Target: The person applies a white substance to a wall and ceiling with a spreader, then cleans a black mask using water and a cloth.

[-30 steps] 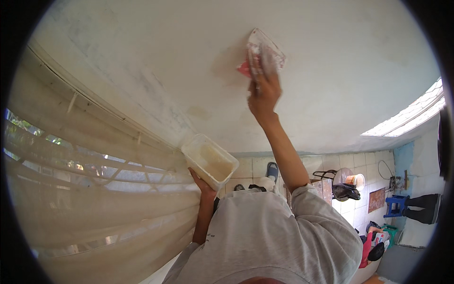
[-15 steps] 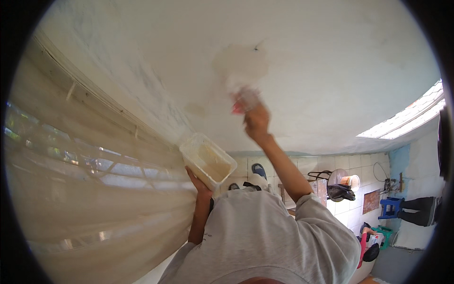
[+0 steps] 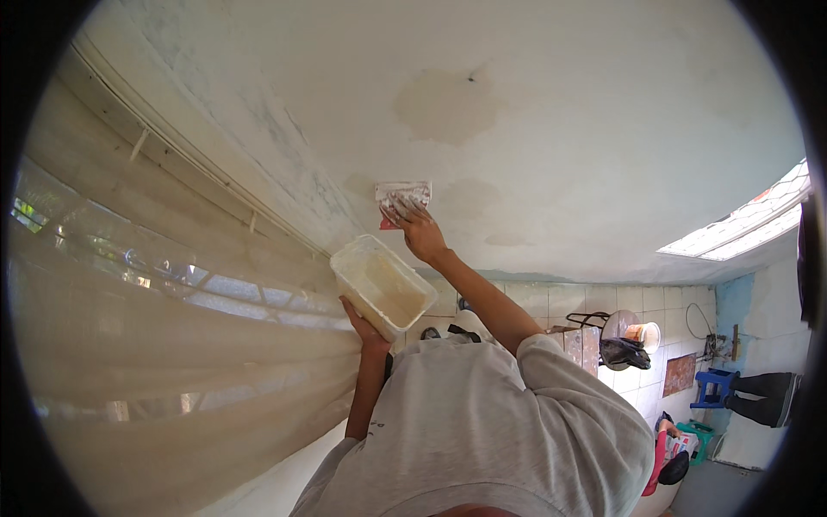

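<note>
My right hand [image 3: 418, 231] grips a red putty spreader [image 3: 403, 191] smeared with whitish paste, its fingers spread across the blade. The spreader lies against or very near the pale wall [image 3: 568, 155], just above the tub. My left hand [image 3: 365, 330] supports a rectangular whitish plastic tub [image 3: 360, 300] from below and the side, tilted. Beige paste coats the inside of the tub. Darker, wet-looking patches [image 3: 450, 105] mark the wall, the largest beside a small dark hole. Others lie near the spreader.
A sheer beige curtain [image 3: 215, 345] hangs along the left. To the right on the tiled floor stand a round stool with a bucket [image 3: 644, 334] and black bag [image 3: 624, 352]. Farther right are a blue stool [image 3: 713, 389], a standing person's legs [image 3: 762, 398] and another person in red [image 3: 660, 457].
My right hand has moved left and slightly down with the spreader, toward the tub. New darker patches show on the wall where the hand was. My left hand still holds the tub.
</note>
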Tool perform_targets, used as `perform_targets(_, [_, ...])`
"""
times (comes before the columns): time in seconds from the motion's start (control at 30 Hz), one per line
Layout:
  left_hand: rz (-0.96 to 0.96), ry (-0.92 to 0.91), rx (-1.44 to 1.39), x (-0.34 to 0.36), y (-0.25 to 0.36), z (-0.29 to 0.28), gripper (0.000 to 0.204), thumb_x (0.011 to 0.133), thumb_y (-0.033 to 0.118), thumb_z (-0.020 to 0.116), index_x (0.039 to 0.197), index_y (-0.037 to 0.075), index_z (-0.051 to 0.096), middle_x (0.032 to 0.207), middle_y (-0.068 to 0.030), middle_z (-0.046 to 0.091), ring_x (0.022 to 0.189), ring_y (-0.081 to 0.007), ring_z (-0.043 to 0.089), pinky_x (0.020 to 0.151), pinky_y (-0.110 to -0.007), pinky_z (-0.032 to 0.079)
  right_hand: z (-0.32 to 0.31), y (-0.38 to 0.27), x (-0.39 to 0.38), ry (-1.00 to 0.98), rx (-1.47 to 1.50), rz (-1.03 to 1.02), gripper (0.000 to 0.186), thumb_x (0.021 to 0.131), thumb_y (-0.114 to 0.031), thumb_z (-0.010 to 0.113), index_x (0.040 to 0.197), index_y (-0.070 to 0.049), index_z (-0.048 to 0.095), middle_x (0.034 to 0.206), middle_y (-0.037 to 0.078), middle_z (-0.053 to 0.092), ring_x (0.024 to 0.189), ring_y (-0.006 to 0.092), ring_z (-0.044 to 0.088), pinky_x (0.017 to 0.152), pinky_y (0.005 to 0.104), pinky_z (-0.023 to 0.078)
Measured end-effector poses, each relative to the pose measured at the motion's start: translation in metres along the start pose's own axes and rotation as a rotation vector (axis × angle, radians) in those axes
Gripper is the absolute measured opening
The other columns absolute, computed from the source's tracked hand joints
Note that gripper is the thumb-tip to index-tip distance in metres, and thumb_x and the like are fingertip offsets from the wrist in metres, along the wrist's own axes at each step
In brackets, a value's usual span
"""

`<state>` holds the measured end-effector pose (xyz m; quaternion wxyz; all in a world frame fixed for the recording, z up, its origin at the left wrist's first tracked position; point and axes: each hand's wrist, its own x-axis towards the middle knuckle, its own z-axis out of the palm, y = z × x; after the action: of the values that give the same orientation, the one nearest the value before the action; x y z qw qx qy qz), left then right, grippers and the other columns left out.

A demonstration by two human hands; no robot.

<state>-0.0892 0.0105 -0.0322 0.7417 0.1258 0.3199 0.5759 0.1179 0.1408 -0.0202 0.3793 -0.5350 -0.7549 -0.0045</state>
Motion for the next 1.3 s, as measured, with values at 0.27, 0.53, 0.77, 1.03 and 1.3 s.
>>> perform_targets(0.27, [-0.017, -0.007, -0.071, -0.009, 0.003, -0.011, 0.081, 0.099, 0.073, 0.034, 0.156, 0.016, 0.032, 0.154, -0.0098, 0.042, 0.137, -0.0307, 0.046, 0.112, -0.045, 0.043, -0.194, -0.064, 0.080, 0.685, -0.028, -0.137, 0.069, 0.071, 0.016, 0.053, 0.134, -0.009, 0.065, 0.143, 0.018, 0.057, 0.136, 0.0361, 0.051, 0.114, 0.0504, 0.041])
perform_targets(0.53, [-0.018, 0.005, -0.037, -0.001, 0.003, 0.005, 0.082, 0.098, 0.073, 0.036, 0.155, 0.014, 0.034, 0.151, -0.0099, 0.045, 0.135, -0.0293, 0.048, 0.111, -0.044, 0.044, -0.084, 0.021, 0.076, 0.333, -0.195, -0.128, 0.068, 0.077, 0.011, 0.056, 0.140, -0.012, 0.060, 0.144, 0.013, 0.057, 0.137, 0.0323, 0.050, 0.115, 0.0501, 0.039])
perform_targets(0.77, [0.014, 0.102, -0.053, 0.008, -0.003, -0.014, 0.080, 0.100, 0.071, 0.033, 0.155, 0.014, 0.034, 0.149, -0.0114, 0.049, 0.131, -0.0314, 0.053, 0.109, -0.046, 0.046, 0.032, 0.038, -0.043, -0.336, -0.177, -0.128, 0.068, 0.084, 0.003, 0.055, 0.148, -0.019, 0.053, 0.151, 0.011, 0.051, 0.142, 0.0292, 0.046, 0.120, 0.0489, 0.033])
perform_targets(1.03, [-0.003, 0.176, -0.118, -0.016, -0.013, -0.012, 0.079, 0.099, 0.072, 0.035, 0.149, 0.011, 0.044, 0.139, -0.0116, 0.058, 0.123, -0.0277, 0.060, 0.103, -0.042, 0.051, -0.066, -0.055, 0.115, 0.074, -0.371, -0.507, 0.061, 0.088, -0.009, 0.058, 0.148, -0.020, 0.052, 0.157, 0.005, 0.043, 0.147, 0.0279, 0.037, 0.120, 0.0569, 0.031])
perform_targets(1.3, [-0.097, 0.093, -0.248, -0.020, -0.016, 0.003, 0.081, 0.096, 0.075, 0.037, 0.148, 0.013, 0.046, 0.139, -0.0106, 0.059, 0.121, -0.0277, 0.061, 0.103, -0.047, 0.052, 0.024, 0.038, 0.119, -0.352, -0.917, -0.785, 0.055, 0.096, -0.018, 0.050, 0.147, 0.003, 0.048, 0.160, 0.014, 0.038, 0.149, 0.0317, 0.033, 0.127, 0.0471, 0.018])
